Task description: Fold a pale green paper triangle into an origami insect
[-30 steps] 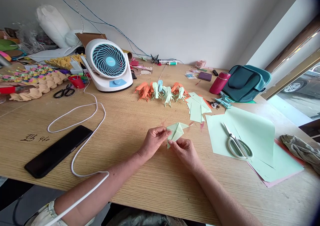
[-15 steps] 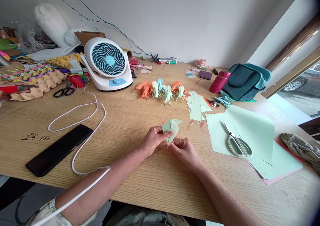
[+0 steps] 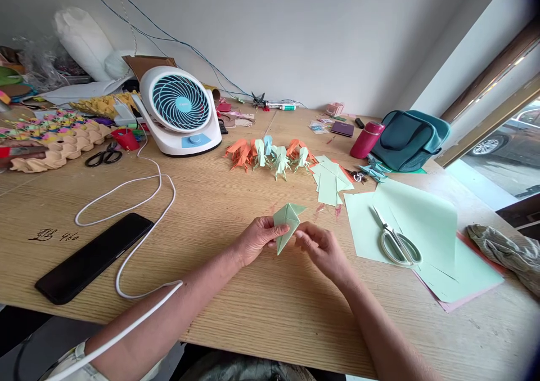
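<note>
A: What has changed?
B: The folded green paper point(image 3: 287, 223) now stands more upright above the table point(image 3: 236, 201); left hand point(image 3: 258, 239) pinches its edge, right hand point(image 3: 321, 247) fingertips pinch its lower flap.
A: Meaning?
B: Folding likely continues.

A home craft workspace: a long wooden table point(image 3: 236, 325) carries rows of folded orange and green paper figures point(image 3: 270, 155), pale green paper sheets point(image 3: 422, 223), white-handled scissors point(image 3: 396, 243) and a white desk fan point(image 3: 179, 111) at upper left.
</note>
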Demonstrator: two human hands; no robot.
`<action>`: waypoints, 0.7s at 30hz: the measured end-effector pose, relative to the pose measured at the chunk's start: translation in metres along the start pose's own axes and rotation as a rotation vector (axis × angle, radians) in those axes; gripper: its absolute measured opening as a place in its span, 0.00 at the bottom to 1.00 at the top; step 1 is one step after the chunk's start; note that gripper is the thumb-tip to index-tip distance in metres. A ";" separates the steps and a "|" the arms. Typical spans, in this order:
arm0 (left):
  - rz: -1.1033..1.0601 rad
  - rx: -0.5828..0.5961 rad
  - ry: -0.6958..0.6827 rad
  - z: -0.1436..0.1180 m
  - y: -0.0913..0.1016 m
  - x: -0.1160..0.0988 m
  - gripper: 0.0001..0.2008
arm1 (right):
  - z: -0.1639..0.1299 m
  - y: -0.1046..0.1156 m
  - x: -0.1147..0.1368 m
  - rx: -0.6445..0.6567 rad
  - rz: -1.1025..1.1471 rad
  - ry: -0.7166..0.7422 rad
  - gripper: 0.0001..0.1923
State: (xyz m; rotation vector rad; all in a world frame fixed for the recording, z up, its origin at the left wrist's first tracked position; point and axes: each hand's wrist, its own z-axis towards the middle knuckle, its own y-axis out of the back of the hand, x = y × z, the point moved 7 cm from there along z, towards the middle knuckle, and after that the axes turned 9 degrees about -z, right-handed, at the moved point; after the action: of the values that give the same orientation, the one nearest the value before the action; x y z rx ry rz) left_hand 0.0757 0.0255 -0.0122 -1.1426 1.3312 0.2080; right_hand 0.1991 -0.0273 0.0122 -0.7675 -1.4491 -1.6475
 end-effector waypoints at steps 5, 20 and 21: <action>-0.089 0.092 0.165 -0.003 -0.007 0.010 0.22 | 0.001 0.025 -0.008 -0.280 0.081 0.068 0.16; 0.024 0.318 0.358 -0.017 -0.018 0.023 0.29 | 0.001 0.009 0.006 -0.116 0.446 0.091 0.11; 0.037 0.329 0.364 -0.018 -0.020 0.022 0.31 | 0.002 0.009 0.005 -0.122 0.457 0.068 0.11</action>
State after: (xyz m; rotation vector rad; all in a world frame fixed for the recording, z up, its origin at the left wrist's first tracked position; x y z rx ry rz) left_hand 0.0848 -0.0076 -0.0171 -0.9015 1.6365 -0.1975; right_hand 0.2039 -0.0267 0.0212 -1.0151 -1.0350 -1.3986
